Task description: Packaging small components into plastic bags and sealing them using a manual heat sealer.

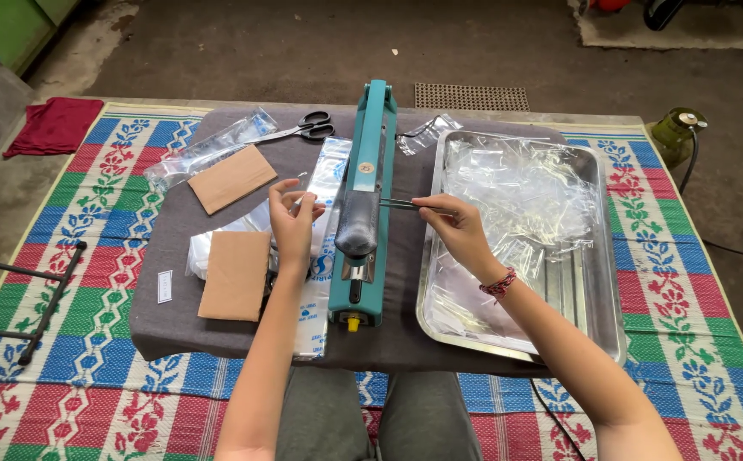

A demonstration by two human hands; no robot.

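Observation:
A teal heat sealer (pixel 366 196) lies lengthwise on a grey cloth (pixel 406 333) in front of me. A thin clear plastic bag (pixel 395 204) runs across its bar. My left hand (pixel 293 220) pinches the bag's left end, left of the sealer. My right hand (pixel 457 229) pinches the right end, over the edge of a steel tray (pixel 612 316).
The tray holds several clear plastic bags (pixel 517 192). Two brown cardboard pieces (pixel 235 275) and more clear bags (pixel 209 152) lie at the left. Scissors (pixel 307 128) rest at the back. A patterned mat (pixel 64 256) covers the floor; a red cloth (pixel 54 125) lies far left.

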